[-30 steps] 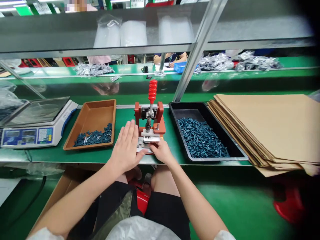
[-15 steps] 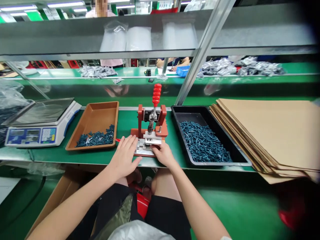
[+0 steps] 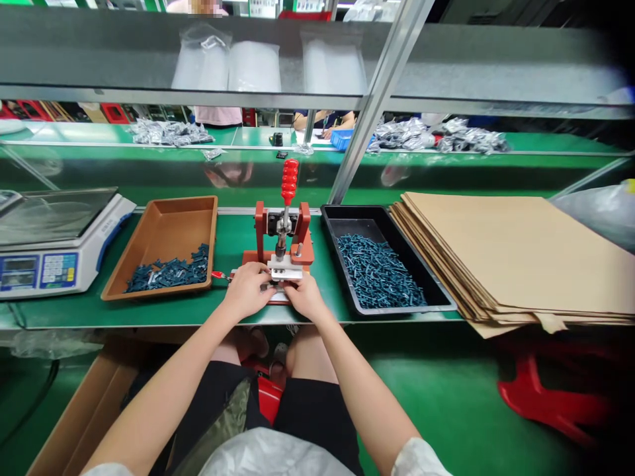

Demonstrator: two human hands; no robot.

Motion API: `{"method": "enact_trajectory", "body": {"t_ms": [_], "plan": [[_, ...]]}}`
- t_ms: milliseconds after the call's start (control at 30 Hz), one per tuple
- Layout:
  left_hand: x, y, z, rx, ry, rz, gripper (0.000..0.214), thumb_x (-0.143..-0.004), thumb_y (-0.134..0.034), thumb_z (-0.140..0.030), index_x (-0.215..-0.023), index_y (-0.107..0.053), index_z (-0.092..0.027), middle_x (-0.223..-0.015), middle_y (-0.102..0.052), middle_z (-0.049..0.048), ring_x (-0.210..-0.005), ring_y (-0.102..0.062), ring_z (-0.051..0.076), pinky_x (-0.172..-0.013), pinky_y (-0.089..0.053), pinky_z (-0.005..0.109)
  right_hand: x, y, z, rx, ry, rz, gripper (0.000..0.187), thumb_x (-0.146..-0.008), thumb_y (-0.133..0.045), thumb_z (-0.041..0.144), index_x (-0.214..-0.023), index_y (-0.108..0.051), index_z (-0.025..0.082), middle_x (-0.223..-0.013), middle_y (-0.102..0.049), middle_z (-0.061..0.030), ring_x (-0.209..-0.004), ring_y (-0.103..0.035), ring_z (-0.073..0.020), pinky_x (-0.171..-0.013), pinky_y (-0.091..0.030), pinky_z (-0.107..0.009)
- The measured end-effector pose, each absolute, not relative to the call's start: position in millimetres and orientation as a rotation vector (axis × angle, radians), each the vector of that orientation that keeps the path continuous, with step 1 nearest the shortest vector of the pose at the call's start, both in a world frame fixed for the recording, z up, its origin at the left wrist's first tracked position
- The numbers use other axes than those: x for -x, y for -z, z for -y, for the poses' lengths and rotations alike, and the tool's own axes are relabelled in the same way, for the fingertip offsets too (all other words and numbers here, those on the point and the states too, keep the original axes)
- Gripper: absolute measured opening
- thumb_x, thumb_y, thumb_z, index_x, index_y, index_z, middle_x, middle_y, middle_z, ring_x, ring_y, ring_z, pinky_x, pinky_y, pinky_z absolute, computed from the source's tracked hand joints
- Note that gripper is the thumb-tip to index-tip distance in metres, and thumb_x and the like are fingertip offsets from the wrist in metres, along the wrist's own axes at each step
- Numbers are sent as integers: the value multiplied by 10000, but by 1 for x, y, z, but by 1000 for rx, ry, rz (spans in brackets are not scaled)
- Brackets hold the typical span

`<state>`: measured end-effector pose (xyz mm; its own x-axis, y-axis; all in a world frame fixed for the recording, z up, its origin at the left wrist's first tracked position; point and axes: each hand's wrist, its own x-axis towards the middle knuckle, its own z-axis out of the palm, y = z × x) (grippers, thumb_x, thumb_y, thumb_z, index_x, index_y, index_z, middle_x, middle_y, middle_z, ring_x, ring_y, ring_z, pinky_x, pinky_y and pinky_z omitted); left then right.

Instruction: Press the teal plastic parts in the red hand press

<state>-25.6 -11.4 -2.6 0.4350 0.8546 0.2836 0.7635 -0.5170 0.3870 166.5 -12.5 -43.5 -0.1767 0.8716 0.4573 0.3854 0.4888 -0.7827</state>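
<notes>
A small red hand press (image 3: pixel 280 231) with an upright red-handled lever (image 3: pixel 289 180) stands on the green bench in front of me. My left hand (image 3: pixel 247 289) rests at the press's metal base plate (image 3: pixel 285 272), fingers curled and pinched at its left edge. My right hand (image 3: pixel 303 295) is curled against the plate's front right. What the fingers hold is too small to make out. A brown tray (image 3: pixel 163 228) with several dark blue parts (image 3: pixel 169 271) lies to the left. A black tray (image 3: pixel 381 218) with a heap of dark blue parts (image 3: pixel 377 271) lies to the right.
A weighing scale (image 3: pixel 49 238) sits at the far left. A stack of brown cardboard sheets (image 3: pixel 516 258) lies at the right. A metal upright (image 3: pixel 370 99) rises behind the press. Bagged parts (image 3: pixel 436 132) lie on the far bench. A red stool (image 3: pixel 555 396) and a cardboard box (image 3: pixel 74 410) stand below.
My left hand, flat and open beside the press a second ago, has drawn in and curled its fingers at the base plate. My right hand stays at the plate. The camera shifted slightly.
</notes>
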Motion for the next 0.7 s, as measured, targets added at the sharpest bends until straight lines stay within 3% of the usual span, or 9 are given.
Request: {"method": "enact_trajectory", "body": {"t_ms": [133, 233, 333, 400, 533, 700], "plan": [[24, 4, 15, -2515, -679, -1415, 209, -832, -672, -311, -998, -772, -233, -1165, -669, 90, -1114, -594, 292, -990, -489, 471, -167, 44, 14, 1043, -504, 1819, 257, -862, -588, 138, -1008, -774, 238, -1138, -737, -65, -1077, -686, -231, -981, -545, -383], [34, -3, 20, -2589, -724, -1446, 308, -864, -640, -336, -1137, -733, -226, -1250, -644, 105, -1197, -564, 297, -1097, -425, 498, -167, 43, 16, 1051, -459, 1846, 248, -879, -580, 145, -1020, -768, 227, -1129, -735, -76, -1073, -683, -237, -981, -547, -389], [58, -15, 23, -2571, -820, -1716, 424, -908, -572, -389, -1264, -667, -178, -1316, -619, 144, -1249, -533, 319, -1137, -383, 522, -166, 41, 17, 1080, -455, 1862, 247, -889, -572, 146, -1027, -762, 226, -1150, -725, -79, -1093, -673, -241, -988, -543, -386], [76, -24, 20, -2467, -749, -1958, 480, -919, -532, -438, -1281, -654, -147, -1316, -621, 171, -1230, -538, 355, -1077, -433, 531, -166, 40, 18, 1106, -469, 1864, 254, -890, -569, 143, -1036, -759, 229, -1162, -718, -78, -1104, -667, -241, -990, -541, -380], [98, -33, 12, -2298, -464, -2163, 510, -899, -514, -521, -1199, -699, -152, -1054, -709, 175, -1026, -621, 381, -925, -510, 533, -166, 39, 19, 1125, -504, 1854, 275, -900, -559, 145, -1071, -754, 236, -1187, -704, -77, -1119, -659, -238, -1002, -535, -377], [101, -30, 9, -2192, -570, -2023, 434, -850, -559, -552, -1010, -749, -197, -878, -721, 127, -855, -661, 322, -845, -541, 444, -165, 37, 21, 1150, -504, 1831, 291, -887, -562, 127, -1077, -753, 236, -1224, -673, -84, -1143, -643, -246, -1025, -520, -403]]}}
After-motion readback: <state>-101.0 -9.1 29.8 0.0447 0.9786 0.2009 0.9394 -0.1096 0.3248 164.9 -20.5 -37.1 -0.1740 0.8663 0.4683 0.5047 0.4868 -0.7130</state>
